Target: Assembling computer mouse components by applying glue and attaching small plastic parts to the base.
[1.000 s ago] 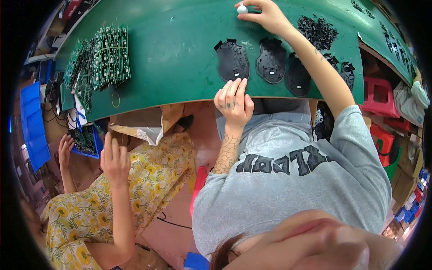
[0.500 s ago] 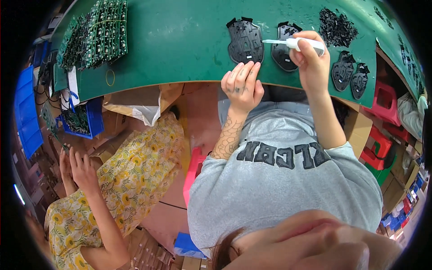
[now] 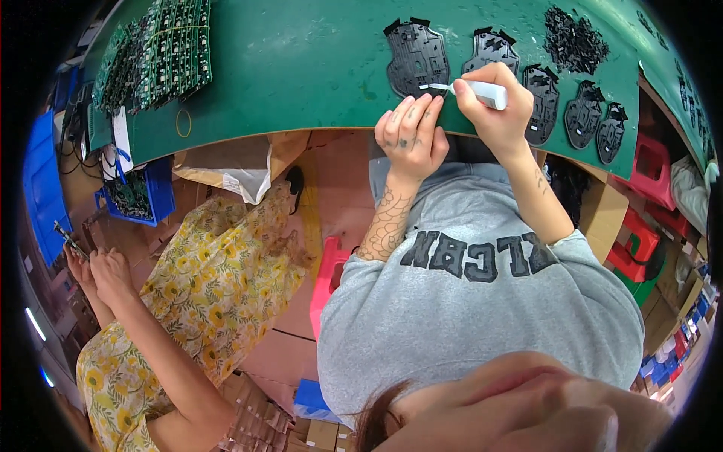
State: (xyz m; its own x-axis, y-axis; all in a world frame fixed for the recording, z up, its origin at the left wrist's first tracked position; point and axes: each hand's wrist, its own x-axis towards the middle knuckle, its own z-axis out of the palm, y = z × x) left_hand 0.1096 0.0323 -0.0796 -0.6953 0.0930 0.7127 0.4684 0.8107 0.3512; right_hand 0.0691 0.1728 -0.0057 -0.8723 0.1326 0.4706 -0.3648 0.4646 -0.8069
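A black plastic shell [image 3: 418, 60] lies on the green table in front of me. My left hand [image 3: 410, 139] rests at the table edge, fingers stretched out side by side, fingertips at the shell's near end. Whether they press on it I cannot tell. In my right hand [image 3: 497, 109] is a small white bottle [image 3: 488, 95], gripped between thumb and fingers. Its thin pale tip [image 3: 437, 87] points left, over the near end of the shell by a small white patch. A second shell [image 3: 493, 49] lies just to the right, partly hidden by my right hand.
Further right lie more black shells [image 3: 541, 105] and a heap of small black parts [image 3: 576, 41]. Stacked green circuit boards [image 3: 177, 53] stand at the far left, near a yellow rubber band [image 3: 183, 123]. A co-worker's hands [image 3: 105, 271] hold a board beside a blue bin [image 3: 154, 196].
My right hand has moved left and nearer, bringing the bottle's tip from the shell's right edge to its near end. The co-worker's hands have shifted lower left. The view has moved slightly.
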